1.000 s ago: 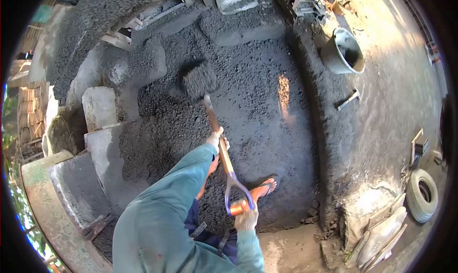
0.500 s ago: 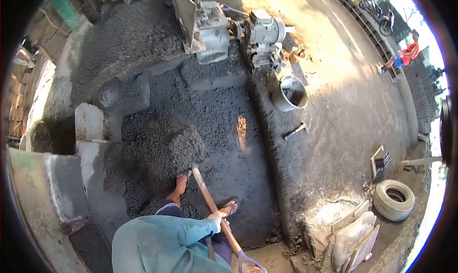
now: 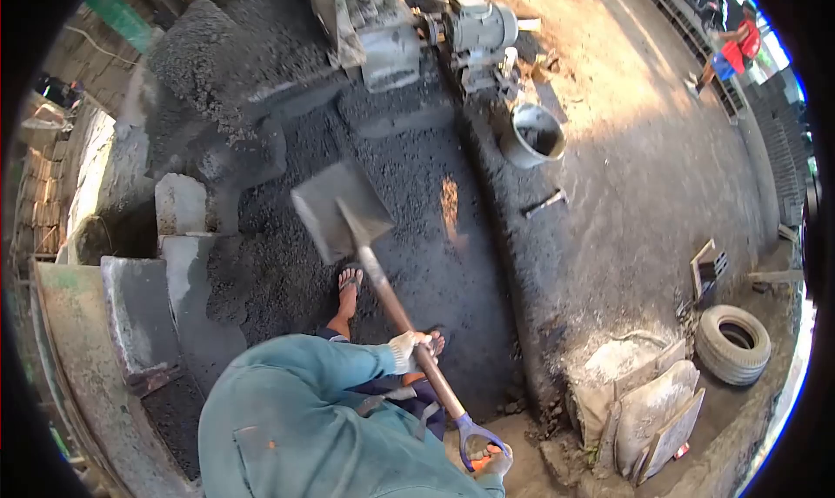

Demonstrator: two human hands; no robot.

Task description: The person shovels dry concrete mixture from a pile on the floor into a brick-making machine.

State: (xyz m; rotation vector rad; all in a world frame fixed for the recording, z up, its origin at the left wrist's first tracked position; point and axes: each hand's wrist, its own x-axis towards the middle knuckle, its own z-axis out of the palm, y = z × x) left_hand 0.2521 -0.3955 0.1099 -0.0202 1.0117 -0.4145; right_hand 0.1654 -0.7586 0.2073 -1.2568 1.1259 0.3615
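Shovel (image 3: 391, 298) in left hand (image 3: 404, 351), blade (image 3: 332, 213) beyond (right hand (image 3: 496, 461) gripping handle (image 3: 467, 429)).

Shovel (image 3: 396, 302): blade (image 3: 342, 209) left of centre
Left hand (image 3: 405, 348): around shaft (image 3: 445, 389), lower centre
Right hand (image 3: 497, 460): at purple handle (image 3: 467, 429), bottom centre
Tyre (image 3: 735, 367): lower right

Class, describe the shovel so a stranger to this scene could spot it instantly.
Start at the sunken dark floor, then find the teal-clad person standing on it. Their left hand and right hand hold the shovel, its flat blade pointing away. Its purple D-shaped handle sets it apart from the grey bucket and hammer on the raised ground.
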